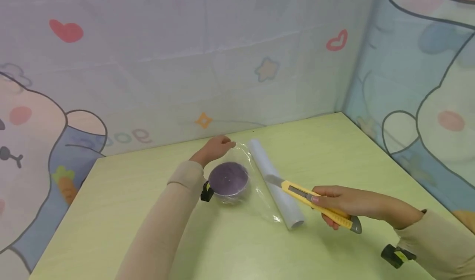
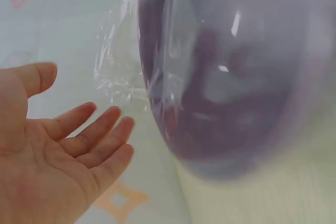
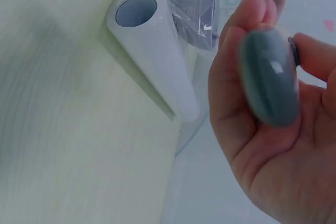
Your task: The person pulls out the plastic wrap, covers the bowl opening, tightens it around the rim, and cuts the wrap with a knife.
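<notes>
A purple bowl [image 1: 228, 179] stands on the table with clear plastic wrap [image 2: 113, 61] stretched across its mouth. The wrap runs rightward to its white roll [image 1: 276, 185], which lies slantwise beside the bowl. My left hand [image 1: 217, 148] is at the bowl's far side by the film's edge; in the left wrist view its fingers are spread and relaxed, with nothing in them. My right hand [image 1: 343, 201] grips a yellow utility knife [image 1: 315, 199], thumb on its slider. The blade is out and overlaps the roll in the head view. The knife's grey end [image 3: 269, 77] faces the right wrist camera.
A pale green table [image 1: 122, 214] bears everything, its far edge close to a cartoon-printed cloth wall [image 1: 167, 86]. A second printed cloth [image 1: 400, 86] borders the right side. Small black cameras [image 1: 207, 191] sit at both wrists.
</notes>
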{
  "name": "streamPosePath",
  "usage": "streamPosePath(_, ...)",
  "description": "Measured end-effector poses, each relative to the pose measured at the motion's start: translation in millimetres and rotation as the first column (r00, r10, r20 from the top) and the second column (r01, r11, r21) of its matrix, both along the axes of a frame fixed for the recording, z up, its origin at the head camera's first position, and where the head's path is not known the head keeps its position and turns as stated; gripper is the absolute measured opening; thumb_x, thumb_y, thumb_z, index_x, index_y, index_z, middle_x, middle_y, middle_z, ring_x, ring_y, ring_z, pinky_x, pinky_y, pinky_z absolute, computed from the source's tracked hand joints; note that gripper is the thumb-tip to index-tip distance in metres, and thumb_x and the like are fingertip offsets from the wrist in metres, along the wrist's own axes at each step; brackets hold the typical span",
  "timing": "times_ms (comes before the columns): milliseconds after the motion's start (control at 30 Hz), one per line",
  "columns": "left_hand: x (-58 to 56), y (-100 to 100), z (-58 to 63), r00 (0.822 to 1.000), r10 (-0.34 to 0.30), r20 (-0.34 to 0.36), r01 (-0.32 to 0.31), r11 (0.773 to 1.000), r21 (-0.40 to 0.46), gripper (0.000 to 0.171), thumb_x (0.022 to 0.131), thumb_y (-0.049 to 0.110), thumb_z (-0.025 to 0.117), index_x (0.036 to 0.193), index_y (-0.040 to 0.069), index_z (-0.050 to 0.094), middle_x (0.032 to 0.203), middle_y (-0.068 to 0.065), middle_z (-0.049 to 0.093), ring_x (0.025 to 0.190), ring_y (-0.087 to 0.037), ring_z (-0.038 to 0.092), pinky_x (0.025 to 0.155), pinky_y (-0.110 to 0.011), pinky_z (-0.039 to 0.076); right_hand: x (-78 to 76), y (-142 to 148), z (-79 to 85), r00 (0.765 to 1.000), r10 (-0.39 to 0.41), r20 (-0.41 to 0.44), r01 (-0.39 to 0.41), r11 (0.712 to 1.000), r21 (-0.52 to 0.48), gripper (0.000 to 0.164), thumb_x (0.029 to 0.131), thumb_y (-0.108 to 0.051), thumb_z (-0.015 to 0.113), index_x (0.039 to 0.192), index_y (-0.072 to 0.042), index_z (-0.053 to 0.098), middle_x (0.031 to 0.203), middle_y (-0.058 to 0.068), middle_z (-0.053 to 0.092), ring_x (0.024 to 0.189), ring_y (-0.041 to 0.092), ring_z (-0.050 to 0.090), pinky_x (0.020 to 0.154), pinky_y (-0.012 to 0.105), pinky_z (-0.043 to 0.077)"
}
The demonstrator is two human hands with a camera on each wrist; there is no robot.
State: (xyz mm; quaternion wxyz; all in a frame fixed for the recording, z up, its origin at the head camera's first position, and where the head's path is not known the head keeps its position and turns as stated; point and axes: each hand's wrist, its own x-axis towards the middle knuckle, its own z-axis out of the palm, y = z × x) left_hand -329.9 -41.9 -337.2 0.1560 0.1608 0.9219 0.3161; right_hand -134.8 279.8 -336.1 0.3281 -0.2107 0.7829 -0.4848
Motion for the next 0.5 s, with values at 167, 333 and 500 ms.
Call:
streamPosePath(167, 27.1, -23.3, -3.5, 1.000, -0.019, 0.013, 0.019, 1.000, -0.022, 0.069, 0.091, 0.052, 0.045, 0.141, 0.007, 0.031, 0.143, -0.012, 0.039, 0.132, -0.030, 0.036, 0.105, -0.047, 0.033, -7.7, -1.2, -5.9, 0.991, -0.128, -0.043, 0.128, 0.992, 0.001, 0.033, 0.100, -0.037, 0.033, 0.101, -0.004, 0.041, 0.076, 0.007, 0.054, 0.063, 0.016, 0.053, 0.053, 0.029, 0.045)
streamPosePath(333, 55.6, -43.1, -16.8, 0.998, -0.045, 0.032, 0.045, 0.999, -0.011, 0.088, 0.084, 0.056, 0.055, 0.145, 0.003, 0.020, 0.146, -0.017, 0.033, 0.134, -0.033, 0.033, 0.106, -0.048, 0.031, -20.0, -5.8, -13.6, 0.946, -0.311, -0.091, 0.315, 0.949, 0.030, 0.043, 0.098, -0.045, 0.034, 0.095, -0.003, 0.044, 0.066, 0.004, 0.050, 0.054, 0.014, 0.049, 0.051, 0.031, 0.046)
streamPosePath(500, 75.2, -60.5, -36.4, 0.997, -0.055, 0.062, 0.049, 0.994, 0.097, 0.089, 0.078, 0.045, 0.068, 0.141, 0.002, 0.022, 0.142, -0.016, 0.035, 0.131, -0.030, 0.035, 0.103, -0.048, 0.032, -31.6, -10.4, -20.8, 0.897, -0.423, -0.127, 0.431, 0.901, 0.044, 0.051, 0.095, -0.051, 0.037, 0.084, -0.002, 0.047, 0.056, 0.001, 0.048, 0.044, 0.014, 0.047, 0.045, 0.031, 0.044)
